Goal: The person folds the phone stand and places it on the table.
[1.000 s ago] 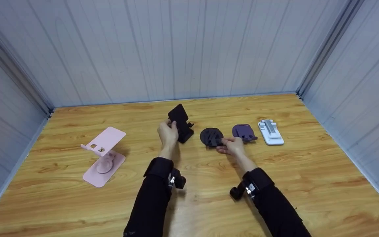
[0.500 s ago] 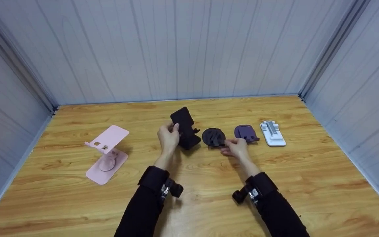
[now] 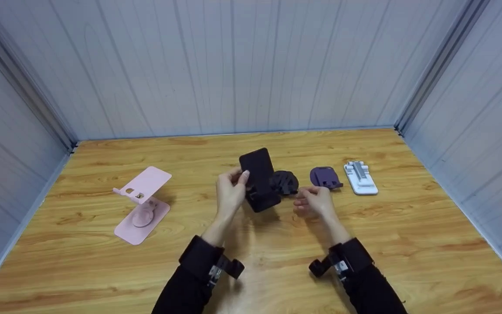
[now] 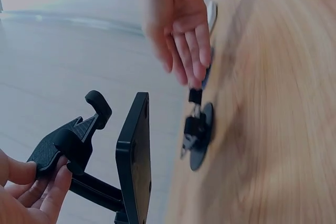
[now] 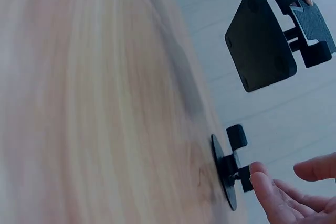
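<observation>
A black phone stand (image 3: 259,174) with a rectangular base hangs above the table, pinched at its upper cradle by my left hand (image 3: 230,192). The left wrist view shows its cradle (image 4: 60,148) between thumb and fingers, the base plate (image 4: 134,156) tilted beside it. On the table a round-based black phone stand (image 3: 286,182) is partly hidden behind the held stand. My right hand (image 3: 318,201) is beside that round one; in the right wrist view its fingertips (image 5: 260,174) are at the stand's lip, thumb spread away. Whether they touch cannot be told.
A purple phone stand (image 3: 326,177) lies folded beyond the right hand, with a folded white and grey stand (image 3: 361,178) to its right. A pink phone stand (image 3: 142,200) stands unfolded at left. Panel walls (image 3: 251,65) border the wooden table (image 3: 277,270).
My left hand has lifted the rectangular-based black phone stand and carried it right and nearer to me, turning it. The right hand has drawn back slightly from the round-based stand.
</observation>
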The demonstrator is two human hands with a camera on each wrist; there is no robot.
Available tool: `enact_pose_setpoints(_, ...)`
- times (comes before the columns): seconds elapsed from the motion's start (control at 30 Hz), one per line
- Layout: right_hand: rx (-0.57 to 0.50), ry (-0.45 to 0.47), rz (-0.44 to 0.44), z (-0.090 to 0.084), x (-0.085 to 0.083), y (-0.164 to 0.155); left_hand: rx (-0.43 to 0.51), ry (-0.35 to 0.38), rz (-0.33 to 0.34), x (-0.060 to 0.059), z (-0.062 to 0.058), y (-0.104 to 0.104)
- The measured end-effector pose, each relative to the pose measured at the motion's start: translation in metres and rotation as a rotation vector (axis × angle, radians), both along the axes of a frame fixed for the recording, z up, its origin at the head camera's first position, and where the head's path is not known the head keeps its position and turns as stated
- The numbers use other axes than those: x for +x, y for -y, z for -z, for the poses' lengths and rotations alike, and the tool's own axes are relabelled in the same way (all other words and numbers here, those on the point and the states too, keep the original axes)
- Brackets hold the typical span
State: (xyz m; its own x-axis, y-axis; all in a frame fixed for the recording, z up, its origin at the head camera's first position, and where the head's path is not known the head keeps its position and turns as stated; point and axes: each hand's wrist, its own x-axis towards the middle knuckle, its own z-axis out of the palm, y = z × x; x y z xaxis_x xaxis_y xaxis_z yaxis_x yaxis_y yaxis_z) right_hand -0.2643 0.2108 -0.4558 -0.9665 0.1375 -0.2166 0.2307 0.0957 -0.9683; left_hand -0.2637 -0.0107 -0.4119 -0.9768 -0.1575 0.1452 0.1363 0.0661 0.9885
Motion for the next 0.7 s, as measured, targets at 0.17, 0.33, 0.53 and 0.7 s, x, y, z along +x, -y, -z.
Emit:
enact_pose_setpoints(0.17,-0.032,-0.023,-0.085,-0.003,0.009,0.006,-0.016,-0.031,0.056,0.016,-0.004,-0.005)
enact_pose_setpoints(0.33,-0.019,0.013,-0.212,-0.008,0.016,0.007,-0.033,-0.050,0.114,0.031,-0.009,-0.010)
enact_pose_setpoints(0.53,-0.175,0.066,-0.286,-0.011,0.026,0.004,-0.025,-0.093,0.176,0.043,-0.010,-0.014)
enact_pose_setpoints(0.7,-0.260,0.103,-0.331,-0.013,0.034,0.001,-0.044,-0.132,0.196,0.052,-0.010,-0.016)
